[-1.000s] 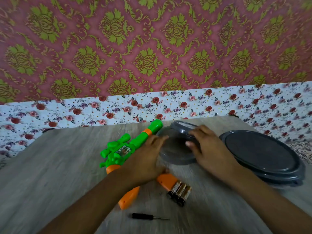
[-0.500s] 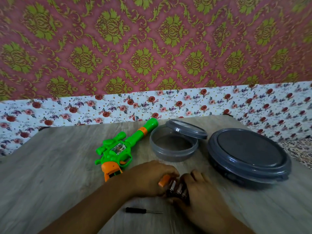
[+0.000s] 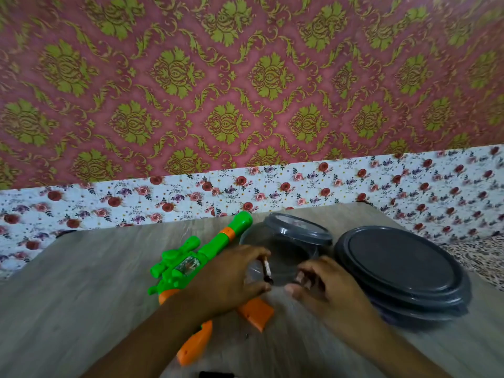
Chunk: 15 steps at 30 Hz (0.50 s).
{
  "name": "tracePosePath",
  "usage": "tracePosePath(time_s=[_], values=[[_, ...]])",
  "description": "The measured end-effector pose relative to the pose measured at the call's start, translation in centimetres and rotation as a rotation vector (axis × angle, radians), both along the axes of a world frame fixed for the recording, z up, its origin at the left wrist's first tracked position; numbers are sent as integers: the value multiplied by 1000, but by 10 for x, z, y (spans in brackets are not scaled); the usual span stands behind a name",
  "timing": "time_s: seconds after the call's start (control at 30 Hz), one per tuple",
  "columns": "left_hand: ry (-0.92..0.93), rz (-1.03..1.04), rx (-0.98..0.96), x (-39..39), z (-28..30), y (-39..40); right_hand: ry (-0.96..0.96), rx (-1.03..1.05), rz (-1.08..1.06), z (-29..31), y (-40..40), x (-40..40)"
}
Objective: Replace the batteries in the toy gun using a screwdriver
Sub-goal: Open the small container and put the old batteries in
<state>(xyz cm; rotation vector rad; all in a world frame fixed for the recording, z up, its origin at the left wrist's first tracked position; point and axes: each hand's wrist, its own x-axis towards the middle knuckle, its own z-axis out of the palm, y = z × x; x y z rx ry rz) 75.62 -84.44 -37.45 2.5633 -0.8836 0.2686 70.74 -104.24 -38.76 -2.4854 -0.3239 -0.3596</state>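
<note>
Pinching a cylindrical battery (image 3: 266, 270), left hand (image 3: 231, 279); right hand (image 3: 324, 285) fingers curled round another above smooth grey tub (image 3: 289, 241).

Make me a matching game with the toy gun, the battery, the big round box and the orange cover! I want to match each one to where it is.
Things:
1. toy gun
2. battery
3. big round box
4. orange cover

Places:
A. lying flat on the table, just below the left hand
B. closed with its lid on, at the right side of the table
C. pinched in the left hand's fingers over the small open tub
D. lying on the table with its green barrel pointing at the flowery wall

Pairs: 1-D, 2-C, 3-B, 4-A
</note>
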Motion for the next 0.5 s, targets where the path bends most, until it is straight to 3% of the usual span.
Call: tracePosePath(time_s=[0.27, 0.5], values=[[21, 180, 9, 46, 0, -10, -62, -194, -84, 14, 22, 62], [234, 178, -35, 55, -8, -12, -22, -415, -238, 3, 37, 65]])
